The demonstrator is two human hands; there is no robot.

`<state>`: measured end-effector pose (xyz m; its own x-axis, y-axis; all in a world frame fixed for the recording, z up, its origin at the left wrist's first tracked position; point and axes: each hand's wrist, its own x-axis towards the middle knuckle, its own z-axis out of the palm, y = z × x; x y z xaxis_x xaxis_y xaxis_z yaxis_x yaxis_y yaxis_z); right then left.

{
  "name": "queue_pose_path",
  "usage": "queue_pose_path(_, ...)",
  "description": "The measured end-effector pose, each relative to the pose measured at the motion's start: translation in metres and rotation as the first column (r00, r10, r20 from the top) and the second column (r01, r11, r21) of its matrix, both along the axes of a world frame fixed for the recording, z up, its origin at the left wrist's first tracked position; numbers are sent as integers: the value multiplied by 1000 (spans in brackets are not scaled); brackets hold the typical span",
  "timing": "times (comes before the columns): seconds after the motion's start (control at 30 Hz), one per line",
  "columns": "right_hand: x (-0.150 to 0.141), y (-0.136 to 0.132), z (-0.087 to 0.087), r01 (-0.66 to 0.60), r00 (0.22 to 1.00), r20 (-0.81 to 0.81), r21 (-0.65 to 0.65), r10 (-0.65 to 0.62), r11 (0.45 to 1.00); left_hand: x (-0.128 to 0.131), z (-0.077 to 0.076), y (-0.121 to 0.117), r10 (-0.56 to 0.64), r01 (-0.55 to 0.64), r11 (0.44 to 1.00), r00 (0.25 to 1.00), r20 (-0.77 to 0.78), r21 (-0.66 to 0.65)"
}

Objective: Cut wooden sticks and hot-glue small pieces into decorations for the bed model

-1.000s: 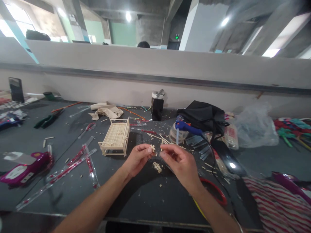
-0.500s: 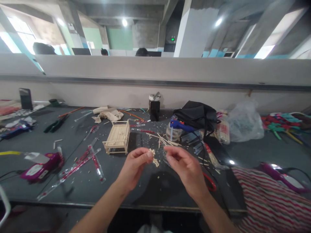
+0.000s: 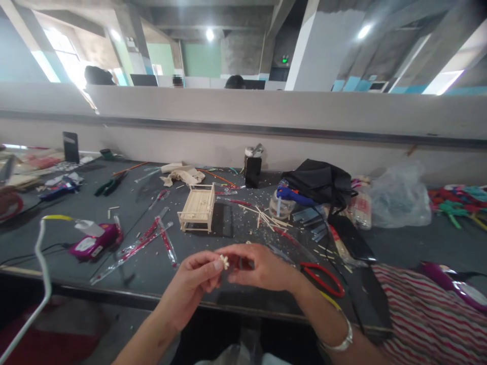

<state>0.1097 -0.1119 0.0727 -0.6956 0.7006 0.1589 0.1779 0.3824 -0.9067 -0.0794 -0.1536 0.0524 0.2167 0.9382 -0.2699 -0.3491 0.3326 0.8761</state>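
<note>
My left hand [image 3: 201, 274] pinches a small pale star-shaped piece [image 3: 224, 261], apparently of short wooden bits, between thumb and fingers. Close on its right is my right hand [image 3: 258, 266]; its fingers curve toward the piece with a gap between thumb and forefinger, and I cannot tell whether it touches. Both hands are above the front of the dark table [image 3: 236, 299]. Beyond them stands a miniature bed-like frame [image 3: 198, 207] of thin wooden sticks, with a few small pale bits on its slats. Loose wooden sticks [image 3: 272, 219] lie scattered to its right.
Red-handled pliers [image 3: 323, 279] lie beside my right forearm. A blue glue gun [image 3: 294, 195] rests by a round clear container. At left are a purple power strip [image 3: 94, 242] and glue-stick wrappers [image 3: 133, 253]. Striped cloth [image 3: 411, 304] covers the right corner. Another person's hand shows at far left.
My hands have come closer together and nearer the table's front edge. The small piece stays in my left hand. The view has shifted left, and red-handled pliers show more fully.
</note>
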Motion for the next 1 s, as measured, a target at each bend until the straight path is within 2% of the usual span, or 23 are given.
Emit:
queue_pose_path(0.13, 4, -22, 1, 198, 980, 6, -77, -198, 977, -2, 1, -9, 20, -19, 1000, 999, 45, -18)
queue_pose_path(0.2, 13, -34, 1, 260, 964, -20, -127, -264, 957, 1, 3, -10, 33, -32, 999, 996, 86, -9)
queue_pose_path(0.27, 23, -46, 0, 301, 940, -95, -229, -329, 926, 6, 5, -11, 32, -32, 999, 994, 107, -3)
queue_pose_path(0.37, 33, -62, 0, 416, 848, -196, -331, -493, 847, 16, 9, -11, 26, -27, 1000, 994, 107, 10)
queue_pose_path(0.5, 32, -76, 5, 610, 707, -204, -308, -677, 730, 31, 12, -11, 31, -33, 999, 995, 98, 11)
queue_pose_path(0.6, 26, -77, 8, 685, 637, -175, -318, -751, 655, 42, 15, -11, 29, -29, 1000, 995, 95, -3)
queue_pose_path(0.63, 25, -77, 8, 696, 635, -163, -304, -755, 651, 45, 15, -10, 27, -27, 1000, 995, 94, -6)
queue_pose_path(0.8, 22, -69, 15, 679, 699, -127, -191, -704, 709, 59, 15, -8, 16, -18, 1000, 996, 83, 18)
queue_pose_path(1.0, 26, -60, 23, 704, 691, -99, -132, -716, 698, 63, 18, -5, -65, 61, 997, 994, 90, 46)
